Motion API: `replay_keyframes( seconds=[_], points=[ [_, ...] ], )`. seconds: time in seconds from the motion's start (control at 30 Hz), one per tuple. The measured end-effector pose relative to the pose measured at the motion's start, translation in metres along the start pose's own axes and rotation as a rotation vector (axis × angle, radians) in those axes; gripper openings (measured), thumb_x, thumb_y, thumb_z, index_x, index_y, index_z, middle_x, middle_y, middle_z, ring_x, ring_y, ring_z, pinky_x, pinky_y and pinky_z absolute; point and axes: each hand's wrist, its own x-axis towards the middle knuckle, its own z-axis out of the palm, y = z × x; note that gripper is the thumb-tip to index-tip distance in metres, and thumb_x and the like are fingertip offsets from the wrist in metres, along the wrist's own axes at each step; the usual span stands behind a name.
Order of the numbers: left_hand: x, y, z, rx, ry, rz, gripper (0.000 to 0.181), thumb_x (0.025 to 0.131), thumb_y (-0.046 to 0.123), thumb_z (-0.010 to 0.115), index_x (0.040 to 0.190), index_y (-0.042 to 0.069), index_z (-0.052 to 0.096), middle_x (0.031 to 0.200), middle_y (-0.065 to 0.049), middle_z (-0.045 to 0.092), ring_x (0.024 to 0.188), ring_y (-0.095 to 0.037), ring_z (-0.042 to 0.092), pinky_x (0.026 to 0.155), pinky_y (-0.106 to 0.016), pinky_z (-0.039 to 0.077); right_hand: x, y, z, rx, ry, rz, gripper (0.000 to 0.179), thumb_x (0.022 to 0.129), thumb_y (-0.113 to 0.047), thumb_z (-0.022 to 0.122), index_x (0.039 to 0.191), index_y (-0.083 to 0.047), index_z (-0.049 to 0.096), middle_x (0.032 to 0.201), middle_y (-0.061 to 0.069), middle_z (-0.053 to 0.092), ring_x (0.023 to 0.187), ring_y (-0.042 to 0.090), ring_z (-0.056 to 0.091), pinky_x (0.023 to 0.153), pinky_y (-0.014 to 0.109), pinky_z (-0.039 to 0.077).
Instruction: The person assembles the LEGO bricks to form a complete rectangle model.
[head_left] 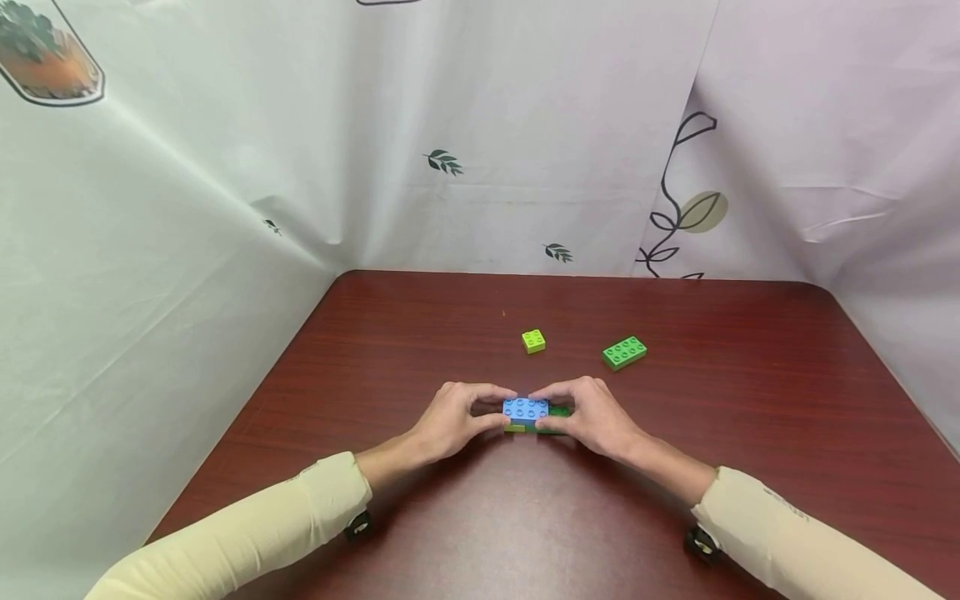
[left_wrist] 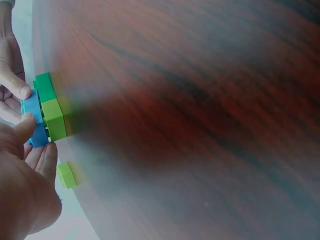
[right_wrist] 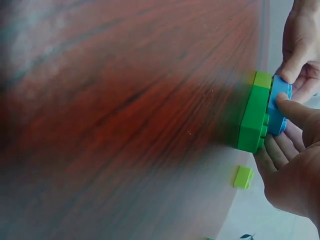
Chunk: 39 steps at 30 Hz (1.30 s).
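A blue toy building brick [head_left: 526,409] with studs on top lies across a lime-green brick [left_wrist: 54,119] and a longer green brick [right_wrist: 253,119], which stand end to end on the table. My left hand [head_left: 447,419] pinches the blue brick's left end between thumb and fingers. From the other side, my right hand [head_left: 595,418] grips its right end the same way. Some studs of the lower bricks show beside the blue one in both wrist views; whether it is fully seated I cannot tell. Fingers partly hide the lower bricks in the head view.
Farther back on the reddish-brown table [head_left: 420,325] lie a small lime-green brick [head_left: 533,341] and, to its right, a green brick [head_left: 624,353]. White printed cloth [head_left: 525,125] hangs behind the table and along both sides.
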Motion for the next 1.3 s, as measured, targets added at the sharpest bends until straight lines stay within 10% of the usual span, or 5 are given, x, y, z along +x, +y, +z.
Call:
replay_keyframes(
  seconds=[1.3],
  points=[
    [0.0009, -0.0006, 0.0, -0.134, -0.023, -0.038, 0.035, 0.092, 0.012, 0.085, 0.125, 0.009, 0.078, 0.117, -0.004, 0.079, 0.103, -0.009, 0.076, 0.086, -0.025, 0.06, 0.0011, 0.0076, -0.0018, 0.044, -0.017, 0.021, 0.035, 0.085, -0.013, 0.092, 0.118, -0.008, 0.083, 0.11, 0.007, 0.08, 0.092, 0.015, 0.073, 0.072, 0.025, 0.055]
  ],
)
